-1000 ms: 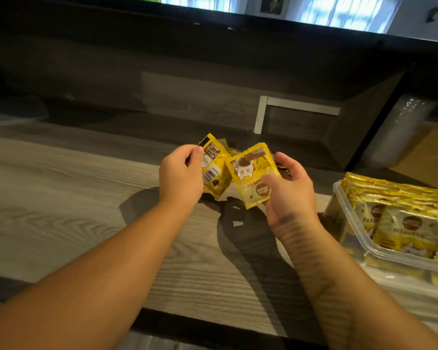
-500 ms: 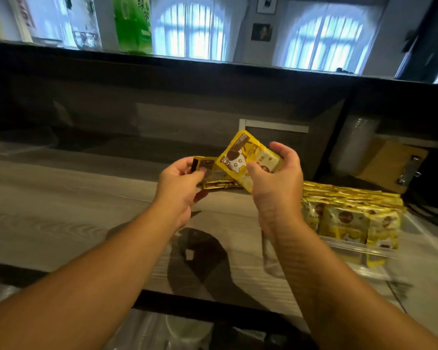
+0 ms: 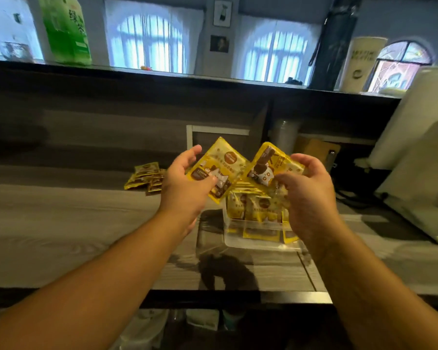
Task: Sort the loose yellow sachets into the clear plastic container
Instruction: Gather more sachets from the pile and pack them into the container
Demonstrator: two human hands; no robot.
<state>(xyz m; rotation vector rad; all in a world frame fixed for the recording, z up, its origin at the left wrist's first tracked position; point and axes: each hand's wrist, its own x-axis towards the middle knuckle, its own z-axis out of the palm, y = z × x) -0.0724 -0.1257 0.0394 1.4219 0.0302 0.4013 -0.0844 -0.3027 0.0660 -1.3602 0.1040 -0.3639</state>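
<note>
My left hand [image 3: 185, 188] grips a yellow sachet [image 3: 219, 165] by its lower left corner, tilted in the air. My right hand [image 3: 306, 195] holds a second yellow sachet [image 3: 268, 165] just to the right of it. Both sachets hover above the clear plastic container [image 3: 253, 242], which stands on the wooden counter and holds several upright yellow sachets [image 3: 256, 205]. A small pile of loose yellow sachets [image 3: 146, 176] lies on the counter to the left, behind my left hand.
A white machine [image 3: 420, 173] stands on the counter at the right. A raised dark ledge [image 3: 162, 79] runs along the back, carrying a green carton [image 3: 66, 29] and a white cup [image 3: 362, 64]. The counter's front edge [image 3: 238, 296] is near my forearms.
Both hands moved right and up, to above the container. The two sachets, overlapping before, are now held apart, one in each hand. The view swung, bringing the loose pile into sight.
</note>
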